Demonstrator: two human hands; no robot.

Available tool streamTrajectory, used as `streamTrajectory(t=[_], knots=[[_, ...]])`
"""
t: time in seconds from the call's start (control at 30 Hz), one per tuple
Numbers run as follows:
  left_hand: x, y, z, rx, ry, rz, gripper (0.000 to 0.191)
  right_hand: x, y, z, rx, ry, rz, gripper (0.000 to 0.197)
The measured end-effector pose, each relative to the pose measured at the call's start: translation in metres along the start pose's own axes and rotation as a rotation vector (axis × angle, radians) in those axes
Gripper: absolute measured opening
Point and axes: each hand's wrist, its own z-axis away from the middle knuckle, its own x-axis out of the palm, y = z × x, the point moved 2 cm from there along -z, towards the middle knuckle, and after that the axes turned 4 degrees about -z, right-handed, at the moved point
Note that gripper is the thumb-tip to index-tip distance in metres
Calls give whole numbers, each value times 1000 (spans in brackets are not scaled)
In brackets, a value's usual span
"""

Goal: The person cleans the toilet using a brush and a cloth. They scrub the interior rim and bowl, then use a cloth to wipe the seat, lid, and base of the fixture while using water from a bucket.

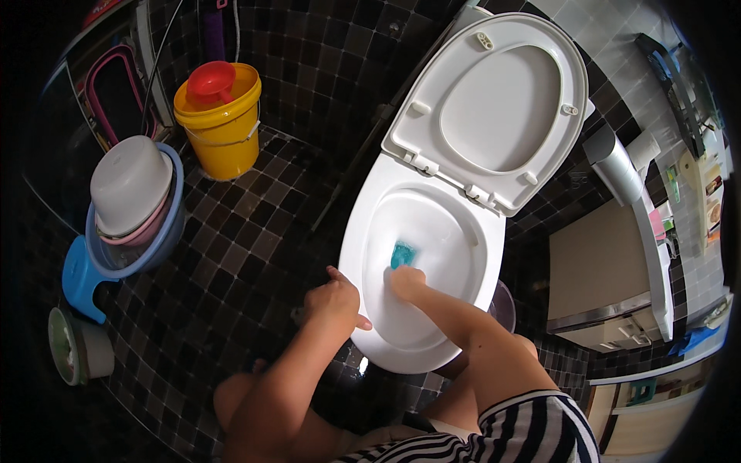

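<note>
In the middle stands a white toilet bowl (428, 214) with its seat and lid (501, 110) raised. My right hand (408, 283) reaches inside the bowl, its fingers closed on something that is mostly hidden. Just beyond the fingers is a teal cleaning brush or scrubber head (403, 254), near the bluish water, its exact shape blurred. My left hand (336, 304) rests on the bowl's left rim, fingers apart, thumb over the edge, holding nothing.
A yellow bucket (226, 147) with a red dipper (212, 81) stands at the upper left. Stacked basins (130, 185), a blue plastic stool (84, 278) and a small bin (95, 353) line the left. A vanity cabinet (596, 266) is at right. Dark tiled floor (231, 231) surrounds the toilet.
</note>
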Motion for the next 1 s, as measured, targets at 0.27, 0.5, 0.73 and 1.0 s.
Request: streamTrajectory(t=[0.27, 0.5, 0.73, 1.0], knots=[[5, -5, -7, -30, 6, -30, 121, -21, 16, -10, -4, -40, -40, 23], [9, 2, -13, 14, 35, -65, 122, -23, 14, -1, -74, -290, 64, 34], [5, -3, -5, -5, 56, 11, 120, 5, 13, -32, 169, 7, -176, 49], [9, -9, -7, -17, 18, 25, 120, -13, 4, 13, -90, -248, 111, 51]])
